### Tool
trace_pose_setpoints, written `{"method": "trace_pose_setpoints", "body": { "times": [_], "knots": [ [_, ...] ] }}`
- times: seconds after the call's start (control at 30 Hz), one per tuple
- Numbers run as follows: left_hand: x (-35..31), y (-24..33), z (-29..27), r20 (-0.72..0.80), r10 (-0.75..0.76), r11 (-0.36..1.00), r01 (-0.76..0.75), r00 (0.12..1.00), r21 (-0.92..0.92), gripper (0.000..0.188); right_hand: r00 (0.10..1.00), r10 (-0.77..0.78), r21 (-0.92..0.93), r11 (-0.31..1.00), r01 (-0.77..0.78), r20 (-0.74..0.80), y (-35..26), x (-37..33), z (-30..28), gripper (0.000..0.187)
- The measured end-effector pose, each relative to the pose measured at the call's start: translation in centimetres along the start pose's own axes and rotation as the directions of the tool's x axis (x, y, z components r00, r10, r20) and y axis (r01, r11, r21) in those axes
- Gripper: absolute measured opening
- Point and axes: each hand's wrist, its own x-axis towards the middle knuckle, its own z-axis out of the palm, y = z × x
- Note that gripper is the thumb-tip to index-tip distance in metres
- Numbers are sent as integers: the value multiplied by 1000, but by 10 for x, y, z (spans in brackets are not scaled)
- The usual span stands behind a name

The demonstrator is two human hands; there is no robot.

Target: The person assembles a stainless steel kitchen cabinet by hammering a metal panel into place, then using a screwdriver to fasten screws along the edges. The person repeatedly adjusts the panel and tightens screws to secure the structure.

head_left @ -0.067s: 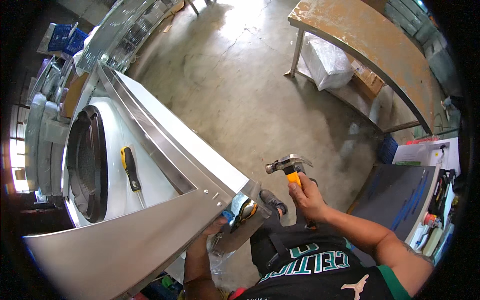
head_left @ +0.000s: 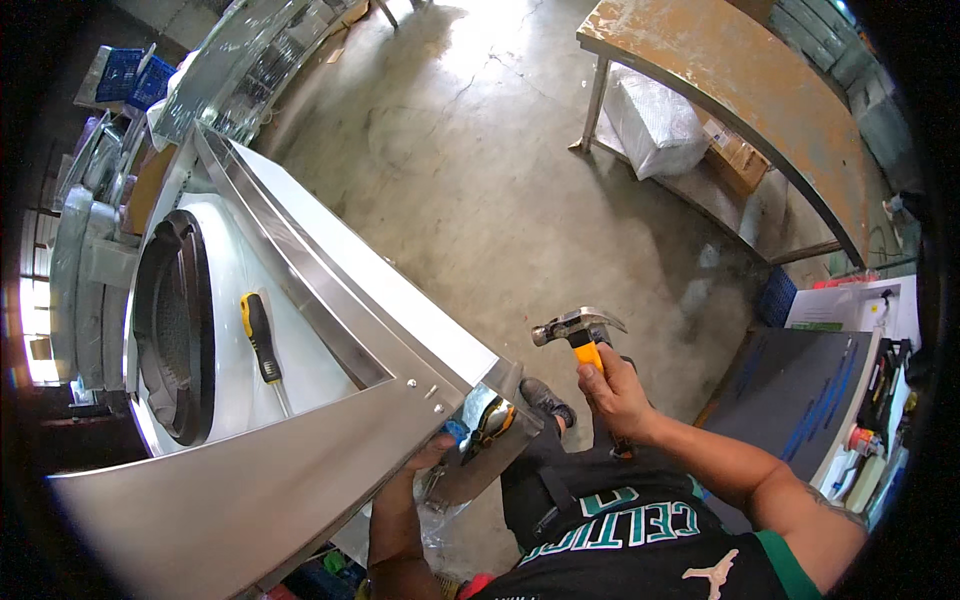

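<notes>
In my right hand is a claw hammer with a yellow grip, held up beside the appliance, its metal head clear of the frame. My left hand is at the corner of the stainless steel frame, partly hidden by its edge. Its fingers close by a small blue thing that I cannot make out. Next to that, a shiny metal piece reflects yellow and black. A yellow-and-black screwdriver lies on the white surface inside the frame, beside a dark oval part.
On the right stands a worn brown table with a wrapped bundle and a cardboard box below. A dark panel and assorted tools are closer on the right. Plastic-wrapped goods stand at the far left.
</notes>
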Motion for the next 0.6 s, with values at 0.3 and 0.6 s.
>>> {"method": "trace_pose_setpoints", "body": {
  "times": [0.3,0.6],
  "knots": [
    [-2,-3,5,12,111,945,-109,994,307,73,999,39,-21,999,-39,14,6,1,-5,30],
    [23,2,-4,171,-145,945,188,975,-267,70,999,33,-18,999,-33,1,23,-4,-1,31]
  ]
}}
